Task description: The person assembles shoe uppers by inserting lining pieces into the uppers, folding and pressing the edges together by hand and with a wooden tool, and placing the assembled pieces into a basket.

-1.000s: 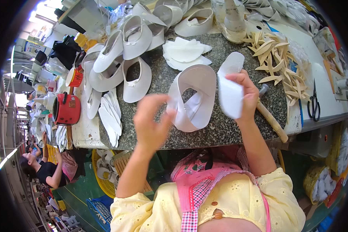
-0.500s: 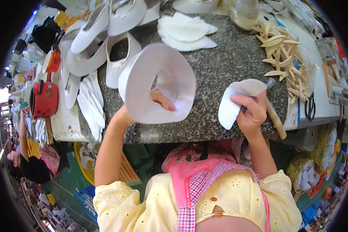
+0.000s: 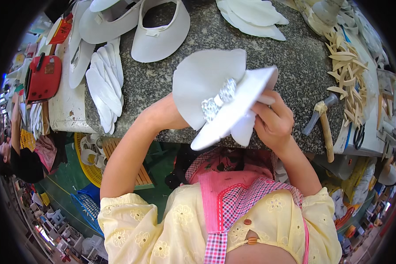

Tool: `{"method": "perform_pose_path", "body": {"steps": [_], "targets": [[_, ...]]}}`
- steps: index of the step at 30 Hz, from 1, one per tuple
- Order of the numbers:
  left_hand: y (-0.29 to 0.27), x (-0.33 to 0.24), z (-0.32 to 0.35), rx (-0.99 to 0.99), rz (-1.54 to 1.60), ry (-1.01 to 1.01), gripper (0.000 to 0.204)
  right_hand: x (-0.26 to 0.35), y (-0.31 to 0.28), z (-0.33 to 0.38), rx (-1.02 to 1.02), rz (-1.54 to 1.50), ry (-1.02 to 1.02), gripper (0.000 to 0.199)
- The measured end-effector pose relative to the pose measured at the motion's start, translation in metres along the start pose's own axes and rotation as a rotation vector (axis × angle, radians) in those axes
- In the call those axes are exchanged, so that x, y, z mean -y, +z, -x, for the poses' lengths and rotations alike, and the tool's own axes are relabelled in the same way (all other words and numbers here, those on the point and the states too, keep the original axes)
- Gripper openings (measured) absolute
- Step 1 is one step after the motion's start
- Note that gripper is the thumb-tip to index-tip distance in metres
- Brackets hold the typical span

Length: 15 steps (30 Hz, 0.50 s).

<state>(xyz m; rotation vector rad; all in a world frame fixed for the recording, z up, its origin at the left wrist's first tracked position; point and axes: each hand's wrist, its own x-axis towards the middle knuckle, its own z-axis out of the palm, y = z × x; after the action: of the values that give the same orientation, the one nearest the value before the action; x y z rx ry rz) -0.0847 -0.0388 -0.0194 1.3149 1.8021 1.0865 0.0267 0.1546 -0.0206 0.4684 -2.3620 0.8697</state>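
Speckled worktop (image 3: 303, 57), hammer (image 3: 327, 134) near right hand (image 3: 275, 121)

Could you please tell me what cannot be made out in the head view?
Fingers of the left hand: head view, hidden behind the white, curved, visor-shaped piece.
White, flat, scalloped pieces: head view, cut off by the top edge.
Background clutter: head view, too small.

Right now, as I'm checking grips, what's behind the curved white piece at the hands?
The left hand partly shows behind the curved white piece, above the speckled stone slab. The fingers, and the slab there, are covered.
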Motion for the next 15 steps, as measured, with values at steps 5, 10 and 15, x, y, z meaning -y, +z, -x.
{"method": "perform_pose_path", "body": {"steps": [5, 10, 15], "targets": [[-0.001, -0.001, -0.002, -0.077, 0.013, 0.069, 0.037, 0.0, 0.007, -0.001, -0.045, 0.093, 0.113, 0.028], [-0.002, 0.001, -0.003, -0.061, 0.021, 0.028, 0.036, -0.004, 0.013, 0.003, -0.082, 0.08, 0.117, 0.028], [-0.004, 0.001, 0.0, -0.056, 0.01, -0.023, 0.035, -0.005, 0.014, 0.001, -0.083, 0.06, 0.117, 0.027]]}}
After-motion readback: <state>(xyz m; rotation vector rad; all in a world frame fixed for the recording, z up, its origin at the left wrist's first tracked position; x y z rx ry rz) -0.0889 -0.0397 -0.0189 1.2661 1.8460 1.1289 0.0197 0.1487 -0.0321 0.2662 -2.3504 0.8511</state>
